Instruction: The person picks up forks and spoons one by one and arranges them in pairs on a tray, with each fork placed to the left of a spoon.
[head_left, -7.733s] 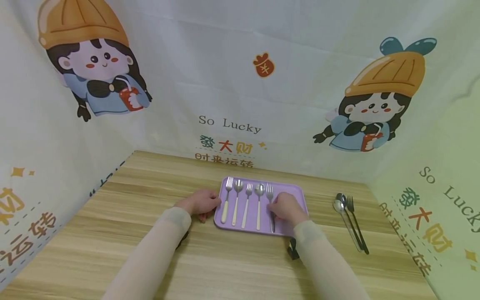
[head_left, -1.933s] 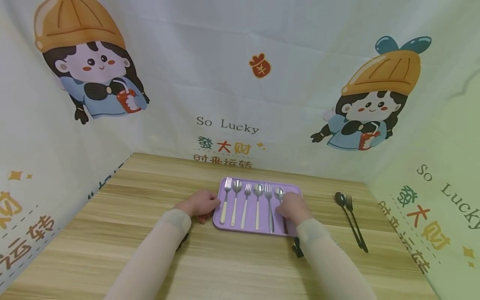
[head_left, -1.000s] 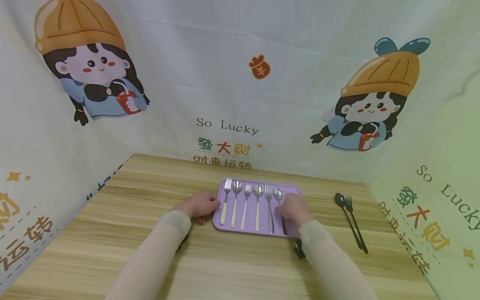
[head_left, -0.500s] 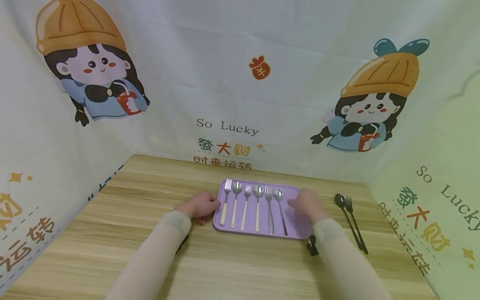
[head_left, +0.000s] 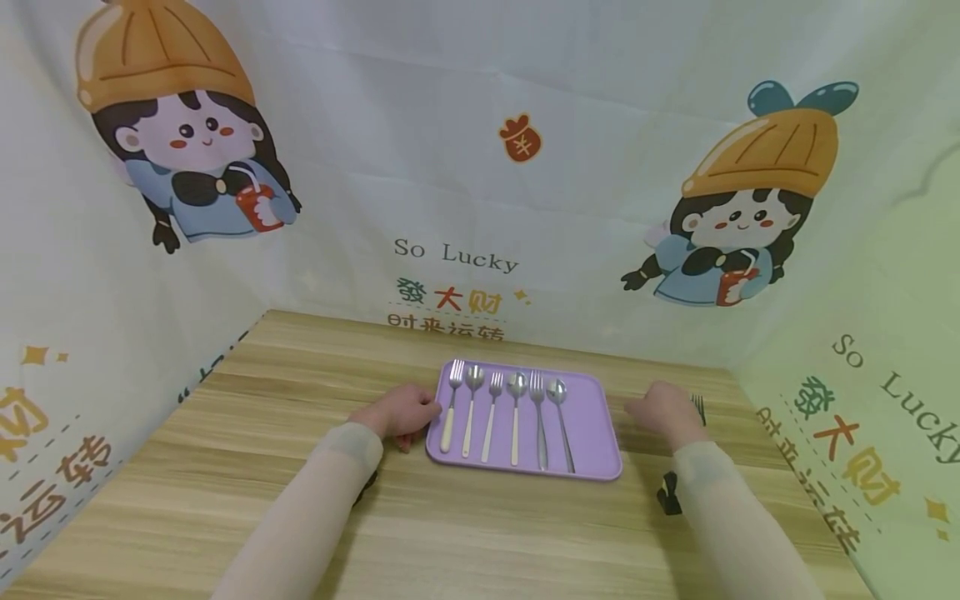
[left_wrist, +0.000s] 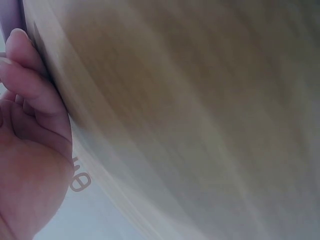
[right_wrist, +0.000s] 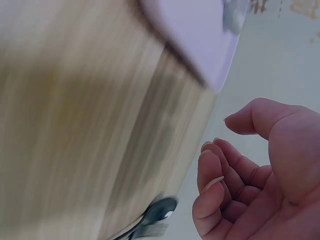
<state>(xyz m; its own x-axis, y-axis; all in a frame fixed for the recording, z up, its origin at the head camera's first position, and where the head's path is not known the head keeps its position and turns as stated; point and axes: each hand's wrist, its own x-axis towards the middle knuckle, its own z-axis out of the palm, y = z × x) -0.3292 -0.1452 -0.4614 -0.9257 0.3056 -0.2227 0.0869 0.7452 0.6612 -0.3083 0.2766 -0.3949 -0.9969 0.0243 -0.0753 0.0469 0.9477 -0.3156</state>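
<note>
A purple tray (head_left: 592,433) lies on the table, bearing a row of upright-set forks and spoons. From the left come a cream-handled fork (head_left: 447,429), spoon (head_left: 468,425), small fork (head_left: 490,425) and another spoon (head_left: 515,425), then an all-metal fork (head_left: 540,425) and a thin-handled spoon (head_left: 562,417). At the tray's left rim, my left hand (head_left: 397,412) holds the edge with curled fingers. My right hand (head_left: 667,410) hovers right of the tray, thumb apart from loosely bent fingers, holding nothing. Beyond it are a black fork (head_left: 698,407) and a black spoon (right_wrist: 162,207), mostly hidden in the head view.
The wooden table (head_left: 480,542) ends at a printed cloth backdrop (head_left: 450,167) behind and on both sides. A bare strip of tray lies right of the last spoon. A dark strap piece (head_left: 667,493) hangs below my right wrist.
The second metal fork and then the thin-handled spoon were laid on the tray. My right hand let go of that spoon and moved right, over the black cutlery. My left hand stayed put.
</note>
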